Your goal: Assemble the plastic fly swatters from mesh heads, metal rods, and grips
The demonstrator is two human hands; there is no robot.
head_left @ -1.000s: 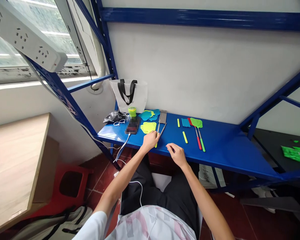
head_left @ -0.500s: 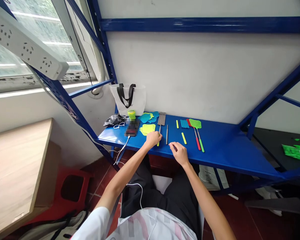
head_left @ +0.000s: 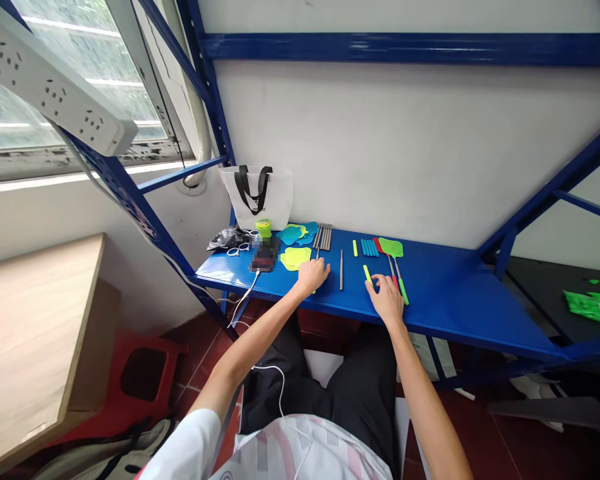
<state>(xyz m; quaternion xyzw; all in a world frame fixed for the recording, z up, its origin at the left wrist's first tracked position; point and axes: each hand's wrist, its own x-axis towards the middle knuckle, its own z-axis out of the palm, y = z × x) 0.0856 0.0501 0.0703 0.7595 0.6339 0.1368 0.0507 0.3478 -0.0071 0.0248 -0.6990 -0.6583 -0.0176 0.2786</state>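
My left hand point(head_left: 313, 275) is closed over a metal rod with a yellow handle; the rod's top shows above the fingers and a bit of yellow below. A yellow fly swatter head point(head_left: 295, 259) lies just left of it. Between my hands a bare metal rod point(head_left: 341, 270) rests on the blue shelf point(head_left: 445, 287). The thumb and finger of my right hand point(head_left: 387, 299) close around the lower end of a short yellow handle point(head_left: 367, 272). Close to that hand lie a red fly swatter point(head_left: 394, 277) and a green fly swatter point(head_left: 391, 248), partly overlapping.
Several metal rods point(head_left: 325, 237), blue handles point(head_left: 369, 247), another yellow handle point(head_left: 355, 248) and blue swatter heads point(head_left: 291, 235) line the back. At left are a phone point(head_left: 265, 257) with a white cable, a green-lidded tub point(head_left: 263, 228), scissors point(head_left: 233, 252) and a white bag point(head_left: 279, 193).
My right hand has moved right, from beside the bare rod to the yellow handle. That rod lies slightly further right. My left hand has shifted a little up and right.
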